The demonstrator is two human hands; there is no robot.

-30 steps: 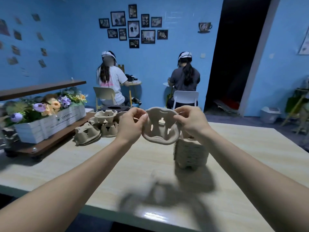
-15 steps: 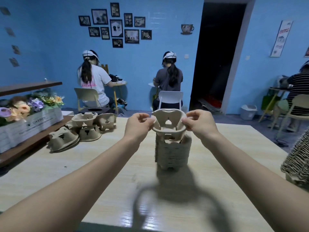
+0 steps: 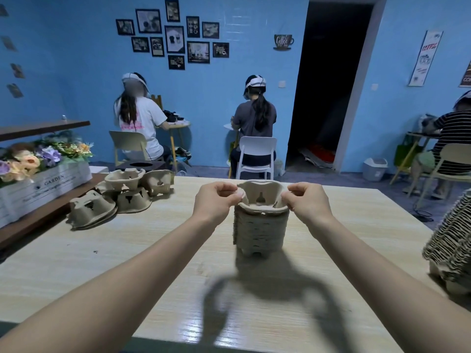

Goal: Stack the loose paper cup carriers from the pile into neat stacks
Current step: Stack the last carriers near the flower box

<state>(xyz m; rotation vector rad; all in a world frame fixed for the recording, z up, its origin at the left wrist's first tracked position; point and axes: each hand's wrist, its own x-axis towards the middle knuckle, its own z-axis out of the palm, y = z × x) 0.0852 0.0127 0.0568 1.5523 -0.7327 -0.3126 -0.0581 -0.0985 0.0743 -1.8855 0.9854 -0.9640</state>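
Both hands hold one carrier (image 3: 260,197) by its rim: left hand (image 3: 216,201) pinches the left edge, right hand (image 3: 307,201) pinches the right edge, fingers curled in on each side. The fingertips are turned away from the camera, so how deep each grip goes over the rim cannot be seen. The carrier sits on top of the stack (image 3: 260,230), directly under and between the two grips; whether it is pressed fully down into the stack is hard to tell, its lower part is hidden by the rim & by the hands.

The stack stands upright on the surface (image 3: 153,250). Its back side is not visible. Well to the left of the grip lies the pile (image 3: 122,197) of loose carriers, some upside down, some overlapping, so the exact no. cannot be counted. At the right frame edge a second stack (image 3: 451,240) is cut off, only part of it shows.

Vs. 0.5 s ago: the carrier was then a bit above the stack top, w/ more of its body showing; now it is lower and its rim meets the top of the stack. Both hands came down with it and keep the same pinch. The pile at left looks unchanged.
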